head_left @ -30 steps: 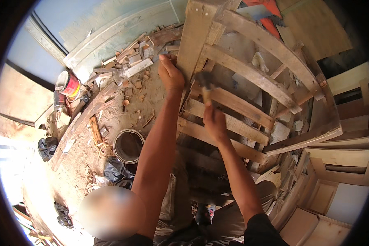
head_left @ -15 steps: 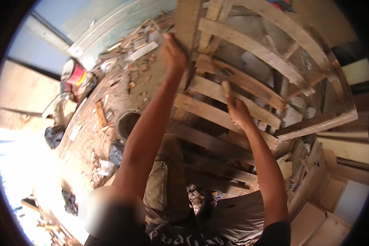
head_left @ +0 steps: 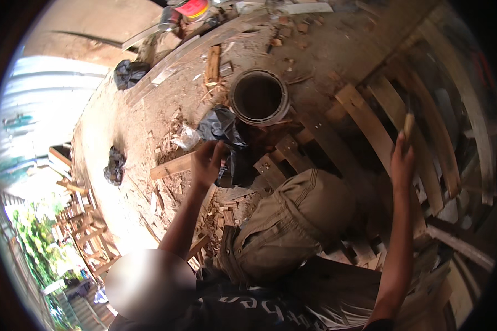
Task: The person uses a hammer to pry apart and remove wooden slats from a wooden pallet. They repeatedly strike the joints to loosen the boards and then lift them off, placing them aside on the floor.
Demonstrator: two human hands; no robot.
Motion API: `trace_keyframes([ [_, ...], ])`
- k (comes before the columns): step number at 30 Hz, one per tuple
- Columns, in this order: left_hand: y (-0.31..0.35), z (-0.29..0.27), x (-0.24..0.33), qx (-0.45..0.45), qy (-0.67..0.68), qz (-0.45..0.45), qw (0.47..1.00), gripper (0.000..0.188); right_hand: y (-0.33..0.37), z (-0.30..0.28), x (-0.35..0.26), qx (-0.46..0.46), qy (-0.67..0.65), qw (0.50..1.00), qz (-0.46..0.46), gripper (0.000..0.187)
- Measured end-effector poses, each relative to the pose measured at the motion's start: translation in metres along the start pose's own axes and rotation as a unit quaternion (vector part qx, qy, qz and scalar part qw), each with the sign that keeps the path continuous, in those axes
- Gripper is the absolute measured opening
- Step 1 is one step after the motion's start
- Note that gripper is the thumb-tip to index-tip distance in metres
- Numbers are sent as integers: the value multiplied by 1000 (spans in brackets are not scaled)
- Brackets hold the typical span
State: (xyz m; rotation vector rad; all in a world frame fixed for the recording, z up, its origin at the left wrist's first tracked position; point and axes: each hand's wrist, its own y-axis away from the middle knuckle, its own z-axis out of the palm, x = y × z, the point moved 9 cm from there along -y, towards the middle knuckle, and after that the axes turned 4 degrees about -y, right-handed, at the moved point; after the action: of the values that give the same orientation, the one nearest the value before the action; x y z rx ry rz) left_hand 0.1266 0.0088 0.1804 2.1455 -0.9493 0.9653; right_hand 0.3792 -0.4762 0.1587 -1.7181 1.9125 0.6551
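My right hand (head_left: 403,160) is closed around the wooden handle of a hammer (head_left: 409,124), above the pallet-like frame of wooden slats (head_left: 364,118) on the right. The hammer's head is dark and hard to make out. My left hand (head_left: 206,163) is off the frame, its fingers bent together beside a black plastic bag (head_left: 221,126). What they hold, if anything, is too small to tell. A short piece of wood (head_left: 171,167) lies on the ground, its end passing behind the left hand. My knee presses close to the slats.
An open round bucket (head_left: 258,96) stands beyond the black bag. Wood chips and offcuts (head_left: 212,65) litter the dirt floor. A crumpled black bag (head_left: 130,74) and a red and yellow can (head_left: 192,8) lie farther off. Stacked timber (head_left: 88,231) sits at the left.
My left hand has let go of the upright plank and come down to the black bag. My view has swung left. The right hand still grips the hammer.
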Motion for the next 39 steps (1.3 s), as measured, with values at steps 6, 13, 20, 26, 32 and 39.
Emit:
trace_keyframes([
  [6, 43, 28, -96, 70, -195, 39, 977, 21, 44, 20, -51, -95, -203, 971, 80, 57],
  [13, 23, 102, -154, -91, -456, -66, 883, 35, 123, 42, -122, -278, -181, 941, 71, 35],
  [20, 27, 110, -167, -83, -421, -5, 903, 32, 123, 58, -198, -315, -287, 900, -92, 35],
  [26, 29, 114, -180, -104, -446, -4, 889, 30, 114, 53, -217, -317, -237, 893, -212, 37],
  [32, 34, 111, -203, -111, -470, -3, 876, 28, 141, 80, -228, -383, -204, 872, -226, 36],
  [39, 30, 84, -157, -46, -342, 58, 937, 23, 172, 109, -238, -459, -154, 840, -245, 44],
])
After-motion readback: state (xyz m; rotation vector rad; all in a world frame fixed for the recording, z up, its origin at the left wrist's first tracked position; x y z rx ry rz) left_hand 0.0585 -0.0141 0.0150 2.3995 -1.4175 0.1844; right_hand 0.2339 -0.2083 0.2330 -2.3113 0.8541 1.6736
